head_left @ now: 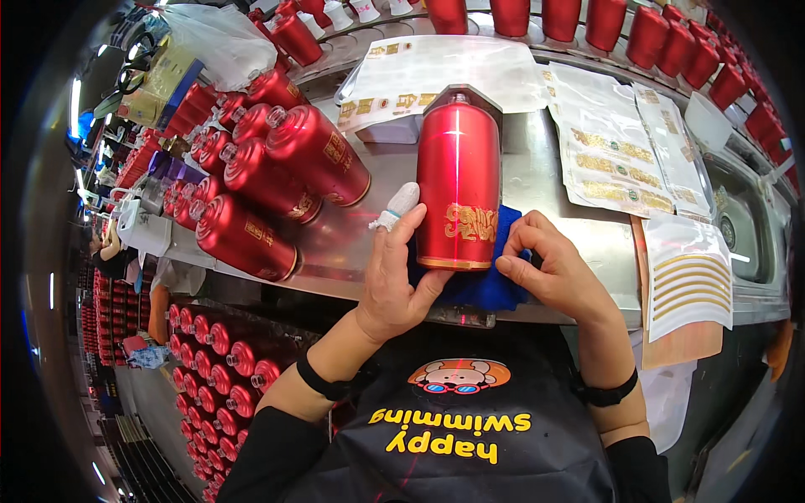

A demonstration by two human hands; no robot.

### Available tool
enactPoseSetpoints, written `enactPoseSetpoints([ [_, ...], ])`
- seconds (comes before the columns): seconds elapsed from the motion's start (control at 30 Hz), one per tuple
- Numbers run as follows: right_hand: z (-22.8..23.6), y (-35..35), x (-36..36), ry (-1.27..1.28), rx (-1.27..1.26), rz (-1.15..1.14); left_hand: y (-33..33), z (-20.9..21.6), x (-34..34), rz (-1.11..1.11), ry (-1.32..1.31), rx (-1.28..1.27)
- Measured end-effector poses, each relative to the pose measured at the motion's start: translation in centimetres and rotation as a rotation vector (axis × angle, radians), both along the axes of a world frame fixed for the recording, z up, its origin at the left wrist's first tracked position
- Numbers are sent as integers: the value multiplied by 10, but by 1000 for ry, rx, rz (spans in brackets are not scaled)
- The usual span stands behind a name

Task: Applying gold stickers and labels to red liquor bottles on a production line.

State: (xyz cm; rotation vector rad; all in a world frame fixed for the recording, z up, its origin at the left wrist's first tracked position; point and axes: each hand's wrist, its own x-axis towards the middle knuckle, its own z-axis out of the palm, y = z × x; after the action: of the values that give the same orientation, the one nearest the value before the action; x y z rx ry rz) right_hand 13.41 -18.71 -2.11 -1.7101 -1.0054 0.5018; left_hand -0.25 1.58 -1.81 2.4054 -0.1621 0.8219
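Observation:
A glossy red bottle (457, 163) lies in front of me on a dark angular holder (490, 102), its gold emblem near the base end. My left hand (396, 281) grips its lower left side, thumb at the base rim and fingers along the wall. A white cover (401, 204) sits on one of that hand's fingers. To the right of the base, my right hand (558, 267) is curled, thumb and forefinger brought close together. Whether anything thin is between them I cannot make out. A blue cloth (482, 292) lies under the bottle and beside the right hand.
Several red bottles (272, 180) lie stacked at left on the metal table (331, 256). White sheets with gold decals (608, 126) are spread at right, with a sheet of gold curved strips (689, 281) nearer. More bottles (210, 369) stand low at left. A sink (742, 226) is far right.

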Motion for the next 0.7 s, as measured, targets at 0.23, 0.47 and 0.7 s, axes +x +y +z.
enactPoseSetpoints([
  [0.23, 1, -2, -3, -3, -3, -18, -5, 0, 4, -60, 124, -464],
  [0.47, 4, -7, -9, -32, 20, -67, -13, 0, 7, -8, 134, -466],
  [0.7, 25, -18, -21, 518, 463, -149, -14, -2, 8, 20, 117, -508],
])
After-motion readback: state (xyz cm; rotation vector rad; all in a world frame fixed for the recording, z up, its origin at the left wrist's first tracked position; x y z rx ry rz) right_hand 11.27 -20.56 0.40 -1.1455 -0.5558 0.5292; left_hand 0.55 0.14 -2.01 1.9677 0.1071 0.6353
